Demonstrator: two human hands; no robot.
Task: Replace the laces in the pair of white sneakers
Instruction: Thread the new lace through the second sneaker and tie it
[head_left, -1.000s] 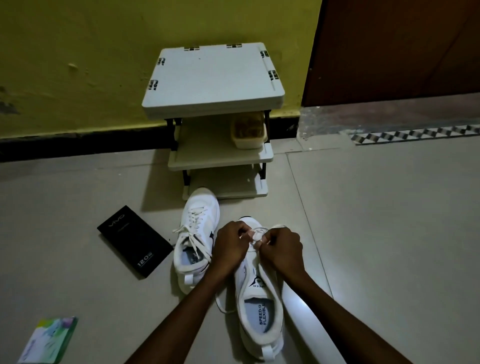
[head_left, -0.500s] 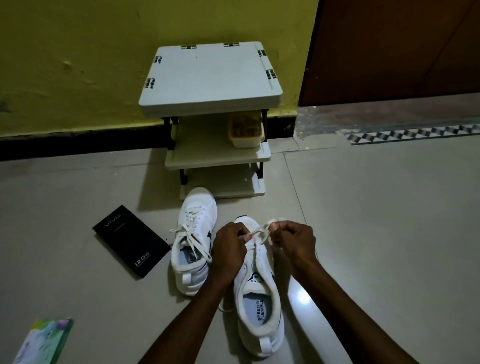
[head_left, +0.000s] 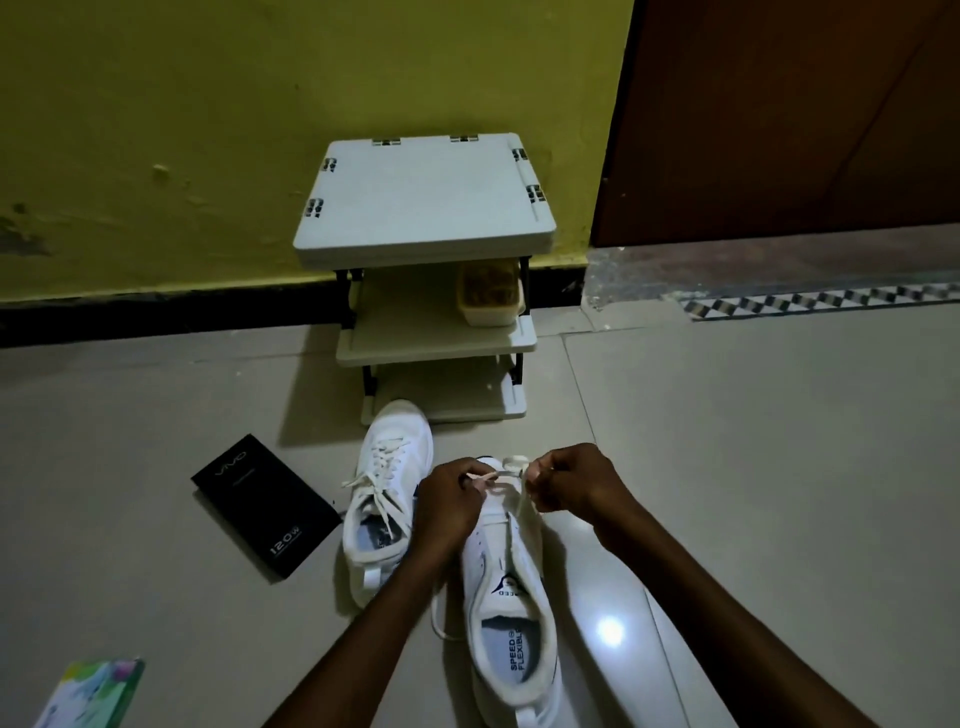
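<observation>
- Lace (head_left: 511, 467), cream and flat: my left hand (head_left: 449, 501) pinches one strand, my right hand (head_left: 574, 480) another.
- Both sit over the toe end of the white low-top sneaker (head_left: 511, 587), in front of the white three-tier plastic rack (head_left: 423, 208).
- Laced white sneaker (head_left: 387, 493) lies nearer the rack.

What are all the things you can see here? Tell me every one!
Shelf rack: 1, pale grey, against the yellow wall.
Tub: 1, cream, middle shelf.
Far sneaker: 1, white, laces in, before the rack.
Near sneaker: 1, white, right of the far one.
Lace: 1, cream, over the near sneaker's front.
Box: 1, black, left of the sneakers.
Packet: 1, green and white, bottom left.
Left hand: 1, pinching the lace.
Right hand: 1, pinching the lace.
</observation>
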